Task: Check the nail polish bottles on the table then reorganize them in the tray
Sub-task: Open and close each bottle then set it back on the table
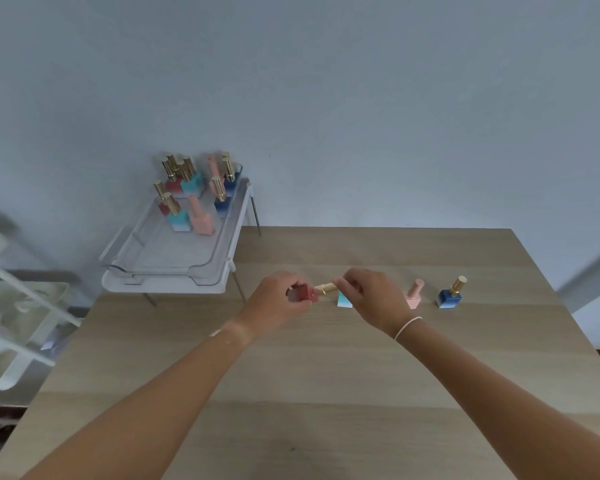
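A red nail polish bottle (303, 293) lies sideways above the wooden table (326, 393). My left hand (274, 303) grips its square body while my right hand (368, 299) pinches its gold cap (326, 289). A teal bottle (343, 300) stands behind my right hand, mostly hidden. To the right stand a pink bottle (414, 295) and a blue bottle with a gold cap (451, 294). The clear tray (153, 261) sits on a white stand at the table's left rear and holds several bottles at its far end.
The white stand (174, 289) on thin metal legs overlaps the table's left rear corner. A white wire rack (21, 306) with pale bins is off the table's left side. A plain wall is behind.
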Action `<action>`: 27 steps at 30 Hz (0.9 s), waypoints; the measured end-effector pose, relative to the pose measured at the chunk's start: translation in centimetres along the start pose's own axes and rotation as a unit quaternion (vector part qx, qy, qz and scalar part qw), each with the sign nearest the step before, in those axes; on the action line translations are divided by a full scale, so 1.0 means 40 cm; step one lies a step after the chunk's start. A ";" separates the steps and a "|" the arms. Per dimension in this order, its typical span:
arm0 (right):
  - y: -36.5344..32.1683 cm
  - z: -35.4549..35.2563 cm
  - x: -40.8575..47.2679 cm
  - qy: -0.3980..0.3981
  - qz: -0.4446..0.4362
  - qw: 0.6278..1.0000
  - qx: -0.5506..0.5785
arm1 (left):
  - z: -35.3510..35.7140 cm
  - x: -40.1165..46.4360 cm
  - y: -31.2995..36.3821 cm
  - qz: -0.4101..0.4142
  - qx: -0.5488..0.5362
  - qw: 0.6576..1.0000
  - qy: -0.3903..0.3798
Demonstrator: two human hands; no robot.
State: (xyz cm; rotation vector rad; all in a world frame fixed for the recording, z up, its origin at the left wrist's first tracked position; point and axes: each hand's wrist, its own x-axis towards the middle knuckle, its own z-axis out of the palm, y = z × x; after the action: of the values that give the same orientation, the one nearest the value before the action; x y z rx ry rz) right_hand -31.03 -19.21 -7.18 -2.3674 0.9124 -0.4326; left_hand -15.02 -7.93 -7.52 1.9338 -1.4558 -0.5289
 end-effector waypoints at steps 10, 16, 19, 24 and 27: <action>-0.018 0.002 -0.007 -0.012 0.037 0.998 0.046 | -0.018 -0.003 0.009 0.005 0.012 1.000 0.005; -0.023 0.007 -0.002 0.008 0.024 0.999 0.045 | -0.022 -0.001 0.015 0.005 0.016 1.000 -0.003; -0.023 0.002 0.005 -0.012 0.052 0.999 0.002 | -0.022 -0.003 0.021 0.004 0.026 1.000 -0.003; -0.016 0.001 -0.012 -0.011 0.014 1.000 0.015 | -0.025 -0.001 0.029 -0.003 0.026 1.000 -0.009; -0.011 0.002 -0.005 -0.017 0.037 0.999 -0.011 | -0.023 -0.001 0.029 -0.001 0.028 1.000 -0.010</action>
State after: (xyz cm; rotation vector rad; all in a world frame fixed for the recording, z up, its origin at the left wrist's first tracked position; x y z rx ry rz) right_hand -30.92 -18.75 -6.97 -2.3447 0.9912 -0.3529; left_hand -15.25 -7.87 -6.05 1.9791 -1.4962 -0.5137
